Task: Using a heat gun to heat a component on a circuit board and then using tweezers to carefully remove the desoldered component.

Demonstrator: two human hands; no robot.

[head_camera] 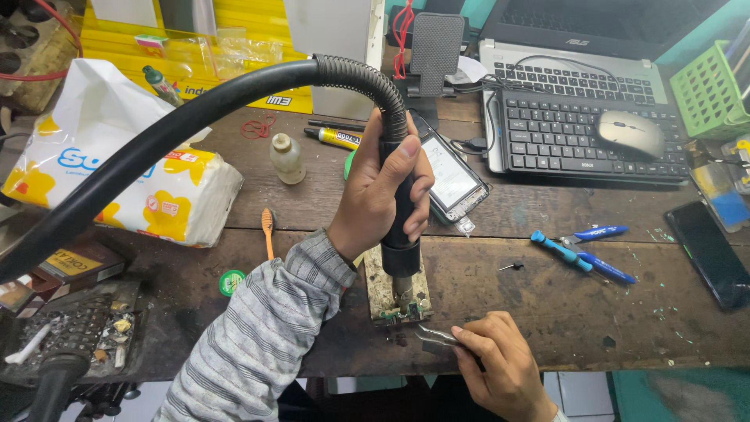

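My left hand (379,195) grips the black handle of a hot-air wand (400,234), held upright with its thick black hose (180,125) arching away to the left. The metal nozzle points down at a small circuit board (402,311) on a worn rectangular block (376,289) near the table's front edge. Just right of the board, my right hand (500,359) pinches metal tweezers (433,336), whose tips touch or nearly touch the board's near edge. A striped grey sleeve covers my left arm.
A phone with a lit screen (453,176) lies behind the wand. Blue cutters (574,254) and a black phone (711,254) lie right. A keyboard (578,137), mouse (629,133) and laptop are at the back right, a tissue pack (117,172), small bottle (287,159) and toothbrush (267,230) left.
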